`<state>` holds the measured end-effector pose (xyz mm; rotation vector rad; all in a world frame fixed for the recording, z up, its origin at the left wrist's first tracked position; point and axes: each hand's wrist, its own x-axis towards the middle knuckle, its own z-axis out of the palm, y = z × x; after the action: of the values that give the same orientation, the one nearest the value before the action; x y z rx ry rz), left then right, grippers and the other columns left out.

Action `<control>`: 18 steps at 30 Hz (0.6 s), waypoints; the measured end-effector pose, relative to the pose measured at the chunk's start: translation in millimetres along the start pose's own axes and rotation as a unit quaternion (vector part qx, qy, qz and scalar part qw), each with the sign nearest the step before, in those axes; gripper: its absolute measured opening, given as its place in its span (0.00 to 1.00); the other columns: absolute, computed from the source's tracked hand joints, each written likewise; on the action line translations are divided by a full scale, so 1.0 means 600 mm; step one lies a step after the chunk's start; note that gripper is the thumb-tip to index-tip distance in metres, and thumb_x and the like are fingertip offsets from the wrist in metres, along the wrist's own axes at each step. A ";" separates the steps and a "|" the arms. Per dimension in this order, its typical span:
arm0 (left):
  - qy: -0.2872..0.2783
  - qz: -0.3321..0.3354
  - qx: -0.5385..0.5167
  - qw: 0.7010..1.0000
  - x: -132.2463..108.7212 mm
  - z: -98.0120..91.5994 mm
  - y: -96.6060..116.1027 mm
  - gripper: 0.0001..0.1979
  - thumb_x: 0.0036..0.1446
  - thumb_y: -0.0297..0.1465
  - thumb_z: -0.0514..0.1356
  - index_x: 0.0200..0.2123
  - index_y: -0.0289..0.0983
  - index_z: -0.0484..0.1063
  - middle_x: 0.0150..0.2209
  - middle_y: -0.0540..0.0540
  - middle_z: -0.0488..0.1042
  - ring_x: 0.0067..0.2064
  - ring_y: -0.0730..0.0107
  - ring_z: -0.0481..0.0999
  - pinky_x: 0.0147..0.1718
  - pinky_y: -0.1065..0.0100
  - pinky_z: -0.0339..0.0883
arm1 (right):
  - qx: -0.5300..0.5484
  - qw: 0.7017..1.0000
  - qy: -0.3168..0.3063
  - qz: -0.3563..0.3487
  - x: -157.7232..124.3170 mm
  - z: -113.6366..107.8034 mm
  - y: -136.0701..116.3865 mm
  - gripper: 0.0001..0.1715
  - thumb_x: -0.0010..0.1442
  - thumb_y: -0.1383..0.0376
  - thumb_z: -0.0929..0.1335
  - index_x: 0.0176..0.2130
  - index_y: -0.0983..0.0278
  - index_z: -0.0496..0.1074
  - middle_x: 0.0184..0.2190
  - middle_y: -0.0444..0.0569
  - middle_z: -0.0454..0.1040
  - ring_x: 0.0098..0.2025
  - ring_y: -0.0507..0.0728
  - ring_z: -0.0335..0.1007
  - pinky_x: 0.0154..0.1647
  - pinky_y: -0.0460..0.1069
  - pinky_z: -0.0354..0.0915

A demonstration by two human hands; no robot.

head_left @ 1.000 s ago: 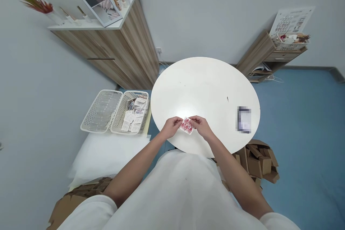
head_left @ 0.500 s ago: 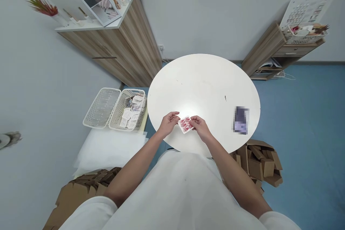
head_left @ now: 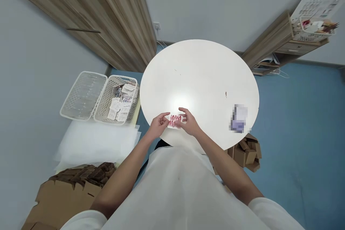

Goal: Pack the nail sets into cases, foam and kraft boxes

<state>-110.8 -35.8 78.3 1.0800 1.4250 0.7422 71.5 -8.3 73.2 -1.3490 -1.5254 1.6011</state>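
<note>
A small white card of red press-on nails (head_left: 175, 118), set in two rows, is held level just above the near part of the round white table. My left hand (head_left: 159, 125) pinches the card's left edge between thumb and fingers. From the other side, my right hand (head_left: 191, 123) grips the card's right end. Its thumb lies across the lower row and covers part of it, while the index finger sticks out past the far edge.
On the white table (head_left: 199, 68), a pixelated item (head_left: 238, 118) lies at right. Left of it stand a basket of small packets (head_left: 115, 109) and a basket of clear plastic pieces (head_left: 84, 95). White sheets (head_left: 94, 142) and cardboard (head_left: 67, 197) lie nearer; a box of cardboard pieces (head_left: 246, 152) stands at right.
The card has turned from a tilted angle to nearly square with me, and both hands have shifted slightly left. My right thumb now reaches further across it. The camera view has shifted.
</note>
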 end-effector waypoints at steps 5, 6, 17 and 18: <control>0.039 0.009 -0.023 0.999 0.028 -0.048 -0.024 0.21 0.50 0.34 0.56 0.48 0.36 0.64 0.24 0.54 0.64 0.24 0.79 0.63 0.24 0.75 0.58 | -0.157 0.981 -0.044 -0.108 0.014 0.033 0.001 0.38 0.46 0.59 0.71 0.55 0.54 0.56 0.58 0.51 0.53 0.57 0.61 0.53 0.49 0.57 0.62; 0.037 0.005 -0.020 0.999 0.035 -0.058 -0.030 0.21 0.50 0.34 0.56 0.48 0.36 0.65 0.24 0.54 0.64 0.23 0.79 0.63 0.24 0.75 0.58 | -0.173 0.978 -0.030 -0.112 0.023 0.044 0.005 0.34 0.49 0.61 0.69 0.54 0.55 0.57 0.57 0.51 0.55 0.57 0.59 0.55 0.50 0.57 0.62; 0.100 0.011 0.263 0.960 0.126 -0.179 -0.094 0.26 0.49 0.33 0.57 0.53 0.34 0.60 0.43 0.39 0.63 0.46 0.59 0.66 0.44 0.59 0.62 | -0.334 0.934 -0.019 -0.126 0.223 0.167 0.031 0.31 0.49 0.66 0.69 0.52 0.61 0.60 0.54 0.52 0.63 0.53 0.61 0.58 0.50 0.58 0.59; 0.096 0.011 0.288 0.953 0.134 -0.186 -0.098 0.28 0.48 0.33 0.58 0.53 0.33 0.59 0.43 0.39 0.63 0.47 0.56 0.65 0.45 0.57 0.61 | -0.346 0.930 -0.025 -0.123 0.238 0.174 0.033 0.30 0.49 0.65 0.69 0.52 0.61 0.60 0.54 0.51 0.63 0.52 0.61 0.59 0.49 0.58 0.59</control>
<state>-226.4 31.1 10.7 1.4980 1.8634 0.4595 -68.3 73.0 -1.6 -1.3748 -2.3161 0.9705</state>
